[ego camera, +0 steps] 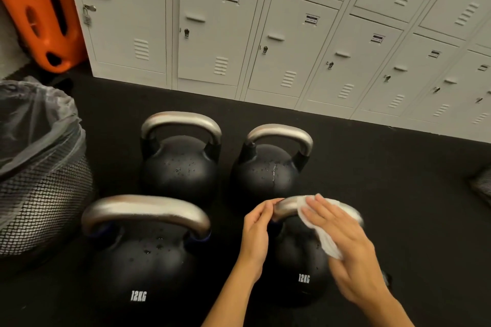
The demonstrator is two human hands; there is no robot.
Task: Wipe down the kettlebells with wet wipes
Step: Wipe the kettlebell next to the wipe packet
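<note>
Several black kettlebells with silver handles stand on the dark floor. My right hand (pixel 345 244) presses a white wet wipe (pixel 322 231) over the handle of the near right kettlebell (pixel 300 265), marked 12KG. My left hand (pixel 256 231) grips the left end of that same handle. The near left kettlebell (pixel 140 260), also marked 12KG, has water drops on top. Two more stand behind: the far left kettlebell (pixel 180 164) and the far right kettlebell (pixel 271 170), both speckled with drops.
A mesh waste bin (pixel 39 188) lined with a clear bag stands at the left. A row of grey lockers (pixel 265 34) runs along the back. An orange plastic object (pixel 39 13) leans at the top left. A dark object (pixel 482 186) lies at the right edge.
</note>
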